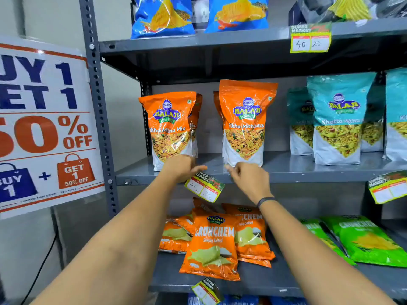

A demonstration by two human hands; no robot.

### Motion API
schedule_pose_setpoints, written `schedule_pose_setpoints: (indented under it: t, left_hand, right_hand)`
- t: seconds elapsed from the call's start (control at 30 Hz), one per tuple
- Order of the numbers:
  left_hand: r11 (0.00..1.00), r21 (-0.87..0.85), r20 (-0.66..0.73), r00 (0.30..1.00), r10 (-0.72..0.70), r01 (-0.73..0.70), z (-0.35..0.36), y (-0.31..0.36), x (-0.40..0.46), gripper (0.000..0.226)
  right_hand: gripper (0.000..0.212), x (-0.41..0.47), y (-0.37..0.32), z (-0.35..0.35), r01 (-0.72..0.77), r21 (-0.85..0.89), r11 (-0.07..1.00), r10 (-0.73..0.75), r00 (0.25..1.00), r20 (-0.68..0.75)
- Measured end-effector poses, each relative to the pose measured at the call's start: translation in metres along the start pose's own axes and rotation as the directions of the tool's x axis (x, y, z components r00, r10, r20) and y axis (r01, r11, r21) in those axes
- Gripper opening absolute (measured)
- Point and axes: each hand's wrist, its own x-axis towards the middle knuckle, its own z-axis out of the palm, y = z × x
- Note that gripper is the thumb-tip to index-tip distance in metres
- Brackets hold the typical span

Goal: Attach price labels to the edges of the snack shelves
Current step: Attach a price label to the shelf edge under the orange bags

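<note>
Up close in the head view, both bare arms reach forward to the front edge of the middle shelf of a grey metal rack. The left hand pinches the top left corner of a price label, which hangs tilted below the shelf edge, its lower end dropping to the right; the handwritten numbers on it look like 40 and 20, though the writing is faint. The right hand sits just to the right of the label with its fingers loosely curled and its fingertips near the shelf lip; whether it touches the label or grips anything cannot be told. A dark band circles the right wrist. Behind the hands, two orange Tikha Mitha Mix bags stand upright on the middle shelf, with teal Khatta Mitha bags further right. On the lower shelf lie orange Crunchem packets and green packets. Other labels are already fixed: one on the upper shelf edge, one at the right of the middle shelf, one on the lower shelf edge. A promotional poster hangs at the left
</note>
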Motion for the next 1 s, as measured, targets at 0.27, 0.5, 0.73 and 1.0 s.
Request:
schedule_pose_setpoints:
  t: [0.27,0.5,0.73,1.0]
  left_hand:
    - [0.992,0.108,-0.012,0.998,0.061,-0.06,0.013,0.001,-0.005,0.032]
    - [0.996,-0.063,-0.024,0.998,0.065,-0.066,0.022,-0.003,-0.017,0.025]
    - [0.988,-0.146,-0.183,0.98,-0.083,0.057,0.047,0.004,-0.033,0.026]
    - [0.99,-0.126,-0.235,0.967,-0.092,0.064,0.052,0.004,-0.03,0.026]
  right_hand:
    - [0.026,-0.015,-0.01,0.047,-0.206,0.423,0.882,0.134,0.972,0.195]
    - [0.024,-0.005,0.002,0.047,-0.129,0.544,0.829,0.064,0.988,0.137]
    - [0.01,-0.004,-0.003,0.055,-0.074,0.373,0.925,0.032,0.993,0.117]
    - [0.009,-0.004,0.0,0.057,-0.073,0.414,0.907,0.03,0.994,0.109]
